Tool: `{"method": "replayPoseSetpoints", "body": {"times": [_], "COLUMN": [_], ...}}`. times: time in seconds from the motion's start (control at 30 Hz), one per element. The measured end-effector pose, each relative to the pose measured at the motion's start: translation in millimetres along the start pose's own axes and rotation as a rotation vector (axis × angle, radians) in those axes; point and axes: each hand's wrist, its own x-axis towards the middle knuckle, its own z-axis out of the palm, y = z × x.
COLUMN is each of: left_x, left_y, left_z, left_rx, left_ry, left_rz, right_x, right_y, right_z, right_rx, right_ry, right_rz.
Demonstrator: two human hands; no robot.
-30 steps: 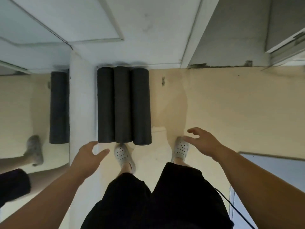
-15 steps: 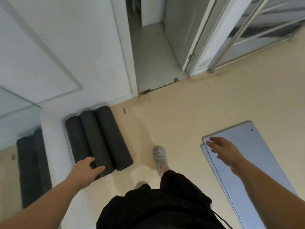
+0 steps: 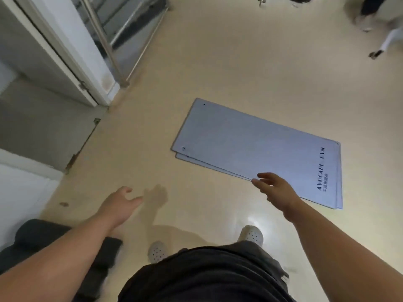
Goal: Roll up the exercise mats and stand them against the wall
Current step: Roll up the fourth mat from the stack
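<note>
— Where are the flat pale-blue foam exercise mats [image 3: 250, 147]?
— Stacked on the beige floor [image 3: 218, 62], just ahead of the right hand [image 3: 274, 190]. It and the left hand [image 3: 117, 203] are loose-fingered, holding nothing.
— Handling?
— Probably light, floppy (two layers, it seems); take a short edge.

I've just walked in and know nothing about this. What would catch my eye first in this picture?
The pale blue mats lie flat in a stack on the beige floor, right of centre, dark lettering at one end. The person's right hand reaches open toward their near edge; the left hand hangs open over bare floor. At lower left, dark rolled mats sit beside the white wall.
</note>
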Motion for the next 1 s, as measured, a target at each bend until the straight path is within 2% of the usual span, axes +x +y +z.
{"method": "replayPoseSetpoints", "body": {"times": [0.23,0.47,0.73,0.9,1.0], "left_x": [-15.1,-46.9,-2.9,22.4,29.0], "left_y": [225.1,393.9,571.1,665.4,729.3], "left_z": [200.3,357.6,492.7,546.4,573.7], "left_rx": [0.08,0.138,0.215,0.378,0.36], "left_ry": [-0.101,-0.25,-0.389,-0.46,-0.456], "left_rz": [0.21,0.255,0.291,0.196,0.184], "right_x": [16.7,36.2,133.0,187.1,230.6], "right_y": [107.5,181.3,207.6,214.7,217.3], "right_z": [-197.5,-370.8,-531.7,-645.2,-704.9], "right_rx": [0.131,0.19,0.08,-0.001,-0.006], "right_ry": [0.073,0.145,0.152,0.171,0.148], "right_rz": [0.036,0.171,0.207,0.228,0.198]}}
